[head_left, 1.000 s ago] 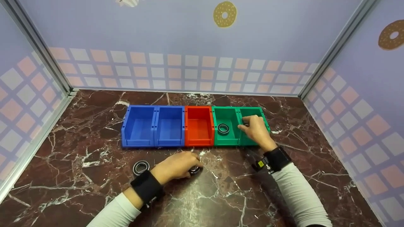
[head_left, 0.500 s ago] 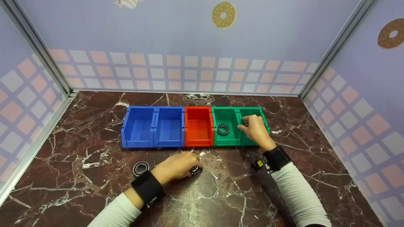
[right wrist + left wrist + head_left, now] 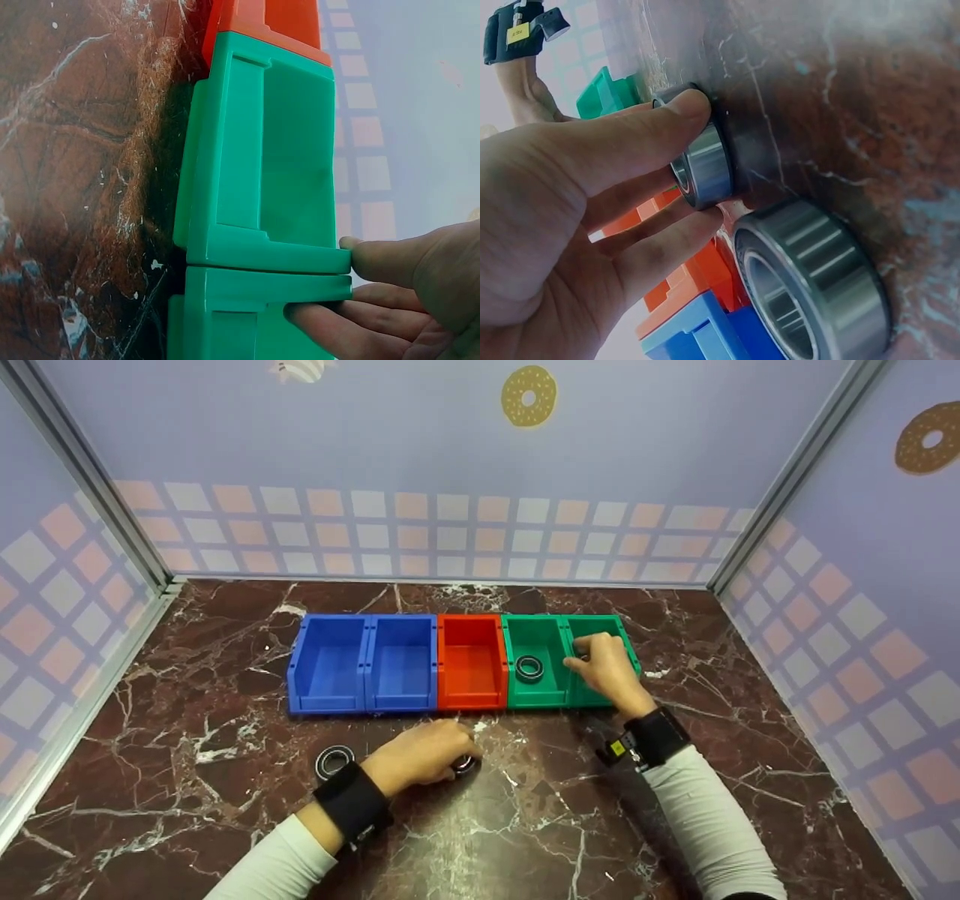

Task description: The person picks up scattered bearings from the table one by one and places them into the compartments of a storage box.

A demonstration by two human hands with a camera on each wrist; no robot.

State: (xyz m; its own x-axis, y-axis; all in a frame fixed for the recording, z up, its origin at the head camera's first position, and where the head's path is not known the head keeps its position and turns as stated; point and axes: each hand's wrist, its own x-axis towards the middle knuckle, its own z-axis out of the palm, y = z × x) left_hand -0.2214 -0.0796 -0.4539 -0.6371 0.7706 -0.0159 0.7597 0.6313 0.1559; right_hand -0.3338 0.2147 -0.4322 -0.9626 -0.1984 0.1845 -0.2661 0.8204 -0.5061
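Observation:
My left hand [image 3: 424,754] pinches a metal ball bearing [image 3: 711,165] between thumb and fingers, close over the table in front of the red bin [image 3: 471,664]. Another bearing [image 3: 334,763] lies beside my left wrist and looms large in the left wrist view. At the right end of the row, my right hand [image 3: 609,664] grips the wall shared by two green bins [image 3: 277,259], its fingers dipping into the rightmost bin. A third bearing [image 3: 529,668] sits inside the left green bin. My right hand hides much of the rightmost bin's inside.
Two blue bins [image 3: 330,660] join the left side of the row, against the red one. The bins stand on a dark red marbled table [image 3: 525,825]. Purple panels [image 3: 420,442] enclose the back and both sides, with metal corner posts [image 3: 802,472].
The view has tilted very slightly. Both hands, the bearings and the bins keep their places.

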